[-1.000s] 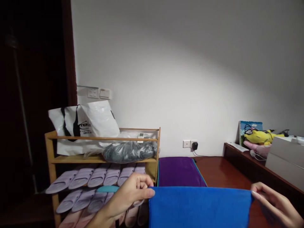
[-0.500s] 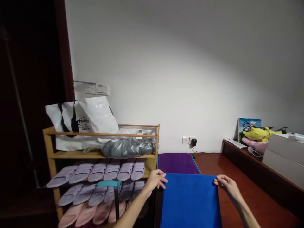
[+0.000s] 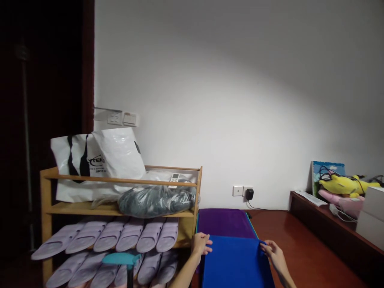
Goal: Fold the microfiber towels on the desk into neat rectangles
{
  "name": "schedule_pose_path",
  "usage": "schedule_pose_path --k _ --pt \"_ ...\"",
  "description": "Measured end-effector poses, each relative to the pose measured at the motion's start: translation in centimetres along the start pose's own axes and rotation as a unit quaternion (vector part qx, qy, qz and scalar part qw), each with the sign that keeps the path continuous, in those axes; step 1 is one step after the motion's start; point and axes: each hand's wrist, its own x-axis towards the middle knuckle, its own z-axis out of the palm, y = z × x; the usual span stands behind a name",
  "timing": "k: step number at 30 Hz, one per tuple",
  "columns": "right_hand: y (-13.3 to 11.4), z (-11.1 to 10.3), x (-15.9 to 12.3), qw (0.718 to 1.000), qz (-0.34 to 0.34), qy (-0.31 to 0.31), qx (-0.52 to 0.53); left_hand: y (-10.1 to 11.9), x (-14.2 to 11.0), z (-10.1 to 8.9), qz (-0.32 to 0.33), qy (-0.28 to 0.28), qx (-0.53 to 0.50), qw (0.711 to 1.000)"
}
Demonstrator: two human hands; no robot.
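A flat blue cloth [image 3: 235,264] hangs stretched between my hands at the bottom of the view. My left hand [image 3: 201,245] pinches its far left corner, with some fingers extended past the edge. At the far right corner, my right hand [image 3: 272,253] grips the cloth between thumb and fingers. Just beyond lies a purple cloth [image 3: 225,222] with a thin light-blue edge, flat on the reddish-brown wooden surface [image 3: 279,228]. The blue cloth covers its near part. The near end of the blue cloth is out of view.
To the left, a wooden shoe rack [image 3: 46,208] holds rows of lilac slippers [image 3: 147,236], a white bag [image 3: 120,154] and a plastic-wrapped dark bundle [image 3: 156,200]. A teal handle [image 3: 121,259] stands before it. On the right ledge are a yellow plush toy [image 3: 345,186] and white boxes [image 3: 370,216].
My view has tilted up and moved closer. Both hands, still gripping the blue cloth, appear lower, and the right hand sits nearer the left. The blue cloth now overlaps the near part of the purple one.
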Motion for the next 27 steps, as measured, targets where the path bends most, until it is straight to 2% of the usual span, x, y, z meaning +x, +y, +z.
schedule_pose_path --k 6,10,13,15,17,19,21,22,25,27 --pt "2.7 0.4 2.8 0.998 0.001 -0.013 -0.060 -0.5 3.4 1.2 -0.007 0.016 0.063 0.998" --pt "5.7 1.3 4.7 0.995 0.000 -0.022 -0.100 -1.4 4.3 2.5 0.037 0.033 0.129 0.990" --pt "8.1 4.6 4.7 0.990 -0.012 -0.039 -0.136 -2.5 3.7 4.8 0.113 0.038 0.194 0.974" --pt "9.2 8.0 3.9 0.972 -0.054 -0.091 -0.211 -3.5 3.0 6.8 0.172 0.015 0.232 0.957" --pt "9.9 11.0 2.8 0.932 -0.104 -0.157 -0.311 -4.8 2.7 8.2 0.228 -0.027 0.316 0.921" --pt "10.5 12.5 2.0 0.887 -0.132 -0.195 -0.397 -6.1 2.8 8.6 0.265 -0.056 0.427 0.863" --pt "11.1 11.9 2.0 0.855 -0.137 -0.182 -0.466 -7.3 3.3 8.1 0.288 -0.051 0.502 0.814" --pt "11.5 11.0 2.2 0.843 -0.133 -0.157 -0.497 -7.8 3.7 7.7 0.296 -0.038 0.512 0.805" --pt "12.8 7.3 3.2 0.822 -0.096 -0.067 -0.558 -9.0 4.3 6.8 0.313 0.004 0.513 0.799" --pt "13.3 5.4 3.7 0.815 -0.077 -0.052 -0.572 -9.2 4.5 6.7 0.308 0.027 0.510 0.803"
